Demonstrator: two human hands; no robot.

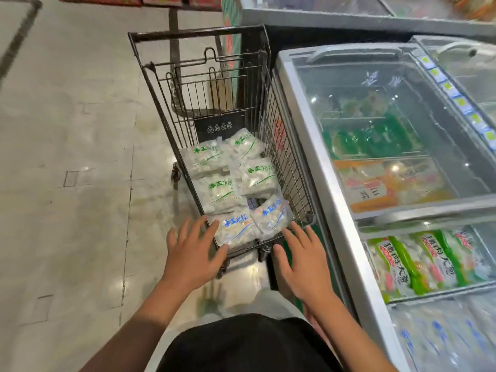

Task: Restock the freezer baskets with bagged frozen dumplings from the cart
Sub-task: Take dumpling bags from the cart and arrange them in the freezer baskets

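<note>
A dark wire cart (158, 84) stands in front of me with several clear bags of frozen dumplings in its bottom. The far bags carry green print (218, 193); two near ones carry blue print (236, 228) (272, 213). My left hand (192, 257) hovers open over the cart's near left corner, fingertips close to a blue-print bag. My right hand (303, 264) is open beside the cart's near right corner. Neither hand holds anything. The chest freezer (316, 167) stands right of the cart under glass lids, with bagged goods in its baskets (418, 261).
A second freezer (349, 20) runs along the back. Price tags (461, 103) line the divider between freezer lids. Pale tiled floor (67, 183) spreads to the left. A red display stand (171, 1) is beyond the cart. My dark clothing fills the bottom edge.
</note>
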